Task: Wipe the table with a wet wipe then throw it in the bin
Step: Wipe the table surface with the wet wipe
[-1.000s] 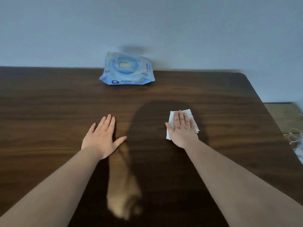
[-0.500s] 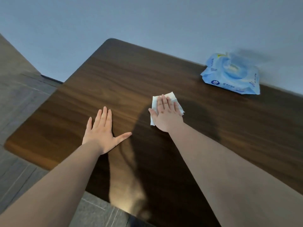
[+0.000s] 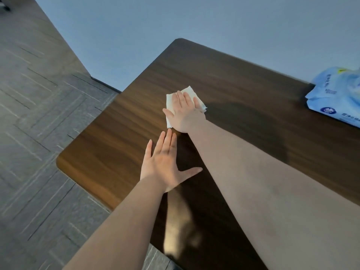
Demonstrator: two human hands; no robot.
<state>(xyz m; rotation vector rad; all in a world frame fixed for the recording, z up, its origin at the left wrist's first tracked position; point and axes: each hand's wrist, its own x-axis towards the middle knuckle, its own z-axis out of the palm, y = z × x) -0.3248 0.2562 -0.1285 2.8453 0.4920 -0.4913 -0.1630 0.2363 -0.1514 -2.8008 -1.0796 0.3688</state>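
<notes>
Right now the right hand [image 3: 185, 112] lies flat, fingers together, pressing the wet wipe [image 3: 190, 92] onto the table [image 3: 109, 152] toward its left end. Left hand [image 3: 165, 166] rests open, palm down, holding nothing, just beside it. Wiping looks under way; no bin in sight, so the throw-away remains. Wipe pack [image 3: 339, 94] sits far right.

Your left hand [image 3: 165, 166] and right hand [image 3: 185, 112] were bare, with no gloves, rings or watch to be seen. Both forearms were uncovered as far as the near edge of view, no sleeve showing. Your fingernails looked short and unpainted.
</notes>
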